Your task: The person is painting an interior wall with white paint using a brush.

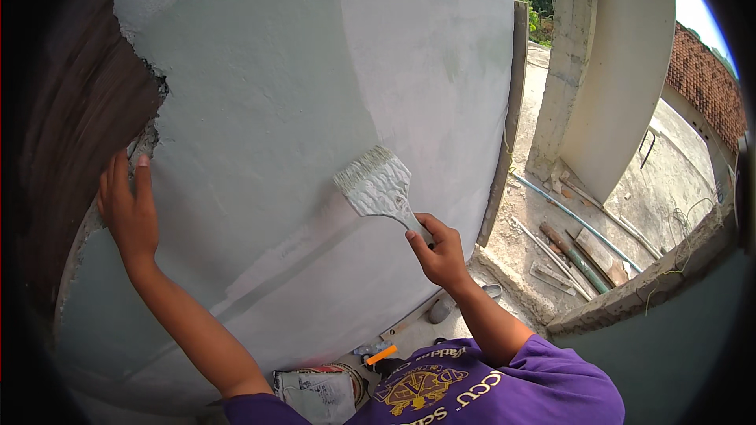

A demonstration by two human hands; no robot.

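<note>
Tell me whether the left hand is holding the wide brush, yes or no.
No, the wide brush is in the right hand, while the left hand is at the wall's ragged edge.

Brush handle (412, 223): partly covered by right hand (442, 256).
Bucket (315, 397): cut off by bottom edge.
Shirt (520, 393): likewise cut off.
Tiled roof (703, 83): cut off by dark rim.
</note>
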